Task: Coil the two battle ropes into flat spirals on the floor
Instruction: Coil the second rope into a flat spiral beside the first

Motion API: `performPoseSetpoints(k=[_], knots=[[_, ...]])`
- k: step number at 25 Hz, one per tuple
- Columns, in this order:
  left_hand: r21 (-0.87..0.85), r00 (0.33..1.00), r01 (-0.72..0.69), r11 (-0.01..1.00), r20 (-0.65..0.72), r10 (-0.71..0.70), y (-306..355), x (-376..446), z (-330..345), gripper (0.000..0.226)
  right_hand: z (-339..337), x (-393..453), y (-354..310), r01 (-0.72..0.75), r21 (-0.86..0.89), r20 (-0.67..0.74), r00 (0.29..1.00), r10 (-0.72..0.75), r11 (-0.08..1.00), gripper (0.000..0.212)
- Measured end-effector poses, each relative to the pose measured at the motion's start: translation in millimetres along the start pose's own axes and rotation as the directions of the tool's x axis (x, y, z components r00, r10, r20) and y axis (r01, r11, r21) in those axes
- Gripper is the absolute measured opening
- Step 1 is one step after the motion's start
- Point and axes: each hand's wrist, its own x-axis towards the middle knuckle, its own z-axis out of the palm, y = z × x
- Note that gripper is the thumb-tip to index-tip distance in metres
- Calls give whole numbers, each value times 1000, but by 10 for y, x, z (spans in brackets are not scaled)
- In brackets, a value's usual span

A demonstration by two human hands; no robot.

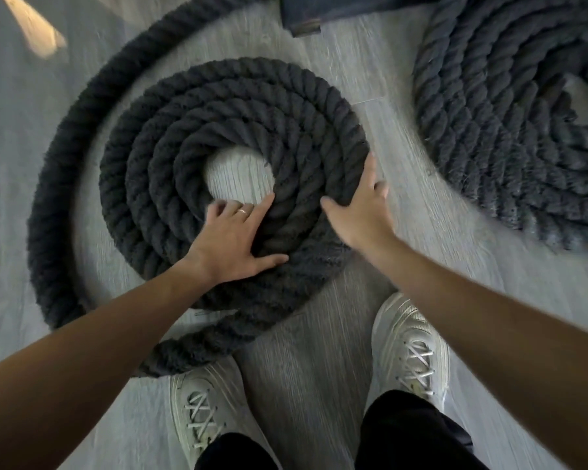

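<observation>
Fingers (pixel 252 212) of the left hand (pixel 231 245) lie spread flat on the half-wound spiral (pixel 218 106); the right hand (pixel 360 212) cups its outer turn, gripping nothing. Beyond them a loose tail (pixel 48 198) arcs wide. Pushing unevenly could ride one turn over another. The second coil (pixel 506 130) lies well to the right.

The pale grey wood-grain floor (pixel 319 334) carries 2 dark rope spirals: a near coil (pixel 170 154) with a loose outer loop, and a far coil (pixel 510 137). 2 white shoes (pixel 409 347) stand on it.
</observation>
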Motion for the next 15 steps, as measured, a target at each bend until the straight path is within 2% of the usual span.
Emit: performPoseSetpoints(k=[2, 5, 8, 11, 12, 15], knots=[[113, 999, 15, 993, -46, -10, -73, -170, 80, 106, 128, -381, 153, -29, 175, 39, 999, 22, 984, 102], [166, 999, -8, 986, 32, 3, -78, -267, 105, 95, 237, -593, 257, -90, 310, 66, 995, 73, 947, 95], [319, 996, -48, 946, 82, 23, -4, -231, 45, 76, 129, -408, 335, -84, 238, 169, 985, 44, 968, 96], [341, 992, -6, 940, 120, -37, 149, -129, -46, 72, -90, -72, 326, -70, 164, 252, 967, 27, 984, 94], [328, 989, 28, 944, 126, -73, 231, -62, -79, 73, -154, 47, 286, -55, 135, 230, 973, 23, 989, 92], [242, 954, 191, 951, 182, -238, 526, 231, -145, 73, -257, 369, 145, -66, 62, 35, 997, 64, 996, 82]])
